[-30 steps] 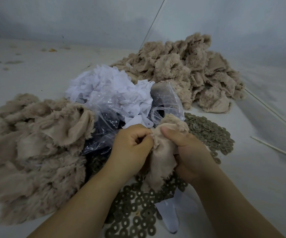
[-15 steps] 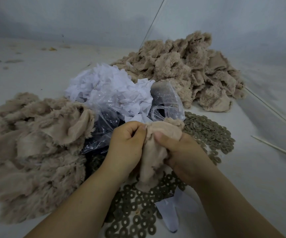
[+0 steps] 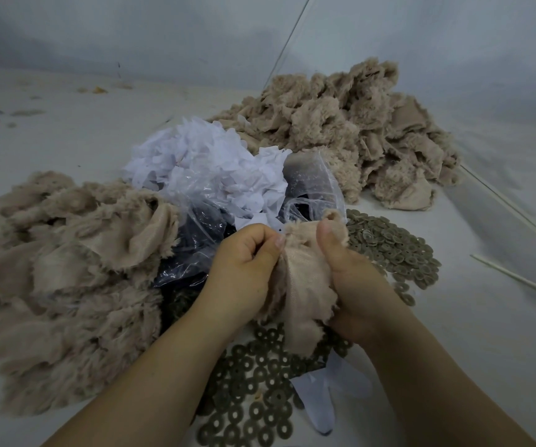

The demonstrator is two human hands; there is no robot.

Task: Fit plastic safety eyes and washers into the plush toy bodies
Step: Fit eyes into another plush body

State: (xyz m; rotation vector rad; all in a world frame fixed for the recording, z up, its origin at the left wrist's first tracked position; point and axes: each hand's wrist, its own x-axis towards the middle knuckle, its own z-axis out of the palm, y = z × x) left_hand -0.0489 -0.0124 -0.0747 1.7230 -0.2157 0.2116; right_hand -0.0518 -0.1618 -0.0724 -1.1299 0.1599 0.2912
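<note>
With plush body point(image 3: 302, 285) hanging long-axis down between them, left hand point(image 3: 244, 272) and right hand point(image 3: 353, 282) fingers pinch its top edge; washers point(image 3: 392, 246) just right.

Left hand point(image 3: 244, 266) fingers curled, right hand point(image 3: 353, 279) thumb up, both pinching, forearms converging

Between your left hand point(image 3: 244, 269) and right hand point(image 3: 353, 279) is a plush toy body point(image 3: 302, 285) of tan cloth, smooth woven backing outward, fuzzy pile at its edges. Left of your hands and beyond them lie heaps of the same shaggy matt fabric point(image 3: 67, 285). Just past your knuckles, a glossy, crinkled clear plastic bag point(image 3: 202, 227) holds white matt paper-like scraps point(image 3: 202, 162). Dull olive washers point(image 3: 260, 398), apparently plastic, lie below your hands.
</note>
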